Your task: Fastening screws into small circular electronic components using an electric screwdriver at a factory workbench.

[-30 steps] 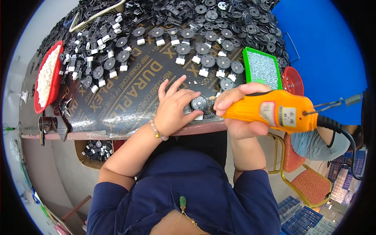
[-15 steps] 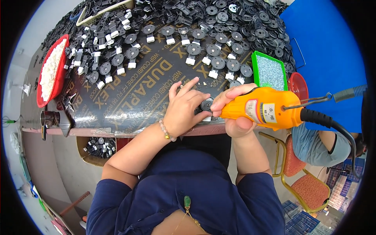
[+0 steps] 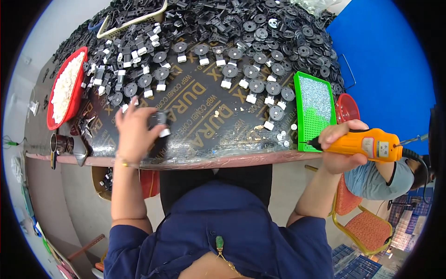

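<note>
My right hand (image 3: 341, 146) is wrapped round an orange electric screwdriver (image 3: 362, 143). Its dark tip points left, over the near end of a green tray (image 3: 298, 107) of small silvery screws (image 3: 316, 95). Over the left part of the table, my left hand (image 3: 133, 135) pinches a small black plastic part with a white end (image 3: 160, 120) between thumb and index finger; motion blurs it. Beyond both hands, similar black round-headed parts with white ends (image 3: 256, 87) stand in loose rows.
A red basin (image 3: 80, 88) of white pieces stands at the left. Heaps of black parts (image 3: 209, 23) and a cream basket (image 3: 132, 25) cover the far side. Beside the green tray are a red bowl (image 3: 347, 109) and a blue panel (image 3: 385, 60). Another person (image 3: 381, 179) sits at right.
My hands have moved apart: the left went left with a black part, the right went right and nearer with the screwdriver, its tip now at the green tray.
</note>
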`<action>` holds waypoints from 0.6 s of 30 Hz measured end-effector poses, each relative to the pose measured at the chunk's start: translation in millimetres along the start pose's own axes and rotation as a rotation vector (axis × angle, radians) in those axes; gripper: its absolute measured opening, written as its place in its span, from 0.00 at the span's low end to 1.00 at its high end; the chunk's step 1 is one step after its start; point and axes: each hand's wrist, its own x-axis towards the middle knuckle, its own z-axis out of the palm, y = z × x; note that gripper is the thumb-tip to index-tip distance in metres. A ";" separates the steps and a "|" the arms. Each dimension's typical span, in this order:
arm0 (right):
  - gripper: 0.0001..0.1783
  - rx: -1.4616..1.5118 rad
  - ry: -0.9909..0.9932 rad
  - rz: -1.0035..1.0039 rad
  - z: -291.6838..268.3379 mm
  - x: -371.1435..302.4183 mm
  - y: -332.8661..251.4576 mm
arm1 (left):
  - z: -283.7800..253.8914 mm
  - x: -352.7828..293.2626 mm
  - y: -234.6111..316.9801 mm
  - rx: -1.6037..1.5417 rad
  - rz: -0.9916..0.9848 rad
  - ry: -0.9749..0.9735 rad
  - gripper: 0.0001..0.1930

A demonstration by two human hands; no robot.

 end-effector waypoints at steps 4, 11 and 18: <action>0.46 -0.176 0.143 0.007 -36.4 -10.5 -16.3 | -16.6 12.7 0.9 0.092 0.077 0.086 0.23; 0.45 -0.202 0.211 -0.020 -45.6 -12.1 -8.6 | 46.4 124.1 104.8 -0.221 0.517 0.213 0.15; 0.45 -0.289 0.255 0.026 -60.7 -15.4 0.7 | 71.7 146.4 118.7 -0.207 0.476 0.050 0.11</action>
